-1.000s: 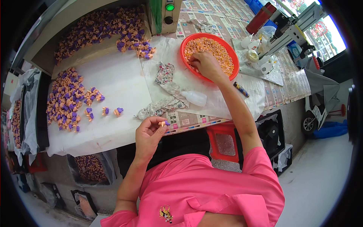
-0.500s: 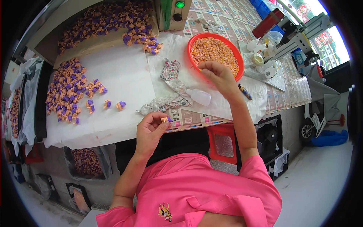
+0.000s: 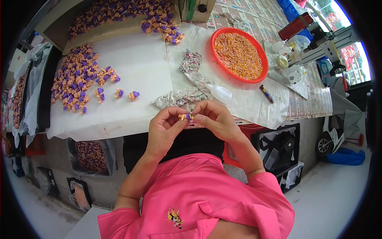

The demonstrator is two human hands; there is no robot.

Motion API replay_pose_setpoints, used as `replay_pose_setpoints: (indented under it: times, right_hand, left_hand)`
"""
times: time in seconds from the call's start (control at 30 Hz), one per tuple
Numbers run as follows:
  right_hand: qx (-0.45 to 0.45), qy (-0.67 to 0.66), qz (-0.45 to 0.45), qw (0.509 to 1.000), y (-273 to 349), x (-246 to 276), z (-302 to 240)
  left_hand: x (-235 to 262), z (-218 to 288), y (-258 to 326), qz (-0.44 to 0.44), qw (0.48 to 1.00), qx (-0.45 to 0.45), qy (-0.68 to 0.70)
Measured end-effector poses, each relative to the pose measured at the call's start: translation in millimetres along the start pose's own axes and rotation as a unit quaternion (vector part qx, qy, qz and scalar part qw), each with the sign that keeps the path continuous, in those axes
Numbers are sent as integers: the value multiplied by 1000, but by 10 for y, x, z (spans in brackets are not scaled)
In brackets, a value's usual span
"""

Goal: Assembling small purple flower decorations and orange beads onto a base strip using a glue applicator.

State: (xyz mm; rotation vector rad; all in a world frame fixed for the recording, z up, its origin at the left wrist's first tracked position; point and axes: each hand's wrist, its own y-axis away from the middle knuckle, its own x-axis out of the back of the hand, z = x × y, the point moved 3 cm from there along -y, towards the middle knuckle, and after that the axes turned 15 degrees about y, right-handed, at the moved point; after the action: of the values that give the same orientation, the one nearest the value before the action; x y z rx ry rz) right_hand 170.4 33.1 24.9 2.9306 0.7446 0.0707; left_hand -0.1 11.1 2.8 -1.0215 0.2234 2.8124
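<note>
Just off the table's front edge, my left hand (image 3: 164,129) pinches a small peach-and-purple plastic figure (image 3: 183,117) between thumb and fingers. My right hand (image 3: 217,120) meets it from the other side, its thumb and forefinger pinched at the figure's purple end. Whatever those right fingertips hold is too small and covered to name. Beyond the right hand stands a red round basin (image 3: 245,81) filled with tiny orange, pink and white pieces (image 3: 238,55). More peach-and-purple figures (image 3: 75,81) lie heaped on the white sheet at the left, with a few set apart beside the heap.
A translucent squeeze bottle (image 3: 220,93) and a crumpled floral cloth (image 3: 179,97) lie beyond my hands. Right of them is a dark patterned tube (image 3: 267,94). A metal bench device (image 3: 326,47) stands at the far right, near small white bottles (image 3: 294,75). More figures fill the far-left shelf.
My right hand has come from the red basin down and left to the figure in my left hand. The left hand has moved slightly right and up. The view has shifted.
</note>
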Motion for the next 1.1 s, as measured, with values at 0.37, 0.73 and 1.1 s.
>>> replay_pose_setpoints:
  times: [0.37, 0.73, 1.1]
  right_hand:
    - [6, 38, -10, 999, 17, 14, 149]
    - [7, 14, -22, 1000, -16, 63, 306]
    - [14, 145, 36, 989, 80, 17, 301]
  left_hand:
    - [38, -50, 27, -46, 999, -4, -28]
    - [50, -58, -18, -100, 984, -46, -138]
    - [-19, -52, 4, -90, 974, -94, -188]
